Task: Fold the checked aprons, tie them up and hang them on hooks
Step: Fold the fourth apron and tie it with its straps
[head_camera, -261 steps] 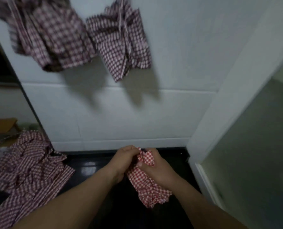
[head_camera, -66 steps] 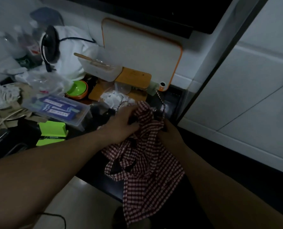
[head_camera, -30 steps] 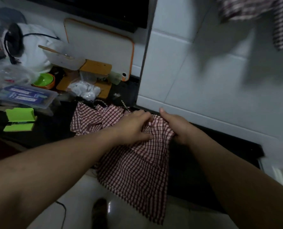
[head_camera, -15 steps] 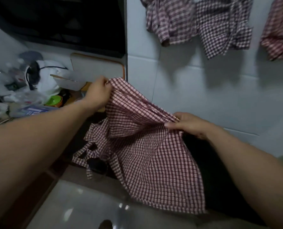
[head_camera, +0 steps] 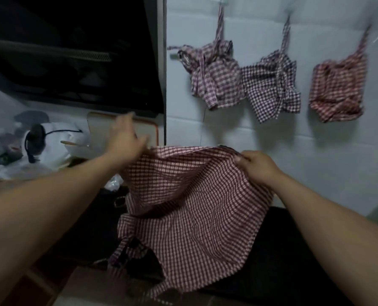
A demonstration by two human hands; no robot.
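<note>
I hold a red-and-white checked apron [head_camera: 190,208] spread out in front of me above a dark counter [head_camera: 293,250]. My left hand [head_camera: 126,140] grips its top left corner; the hand is blurred. At the top right corner my right hand [head_camera: 255,165] pinches the edge. The cloth hangs down between them, with its straps dangling at the lower left. Three folded, tied checked aprons hang on the white tiled wall: a purple-checked one [head_camera: 214,76], a dark-checked one [head_camera: 271,85] and a red one [head_camera: 338,85].
A dark range hood [head_camera: 73,51] fills the upper left. Below it are a white appliance with a black cord [head_camera: 49,142], a cutting board [head_camera: 104,129] leaning on the wall and cluttered items at the far left. Pale floor shows at the bottom left.
The view has tilted up, showing the hanging aprons in full. My hands have moved apart and spread the apron wider; the left hand has dropped level with the right.
</note>
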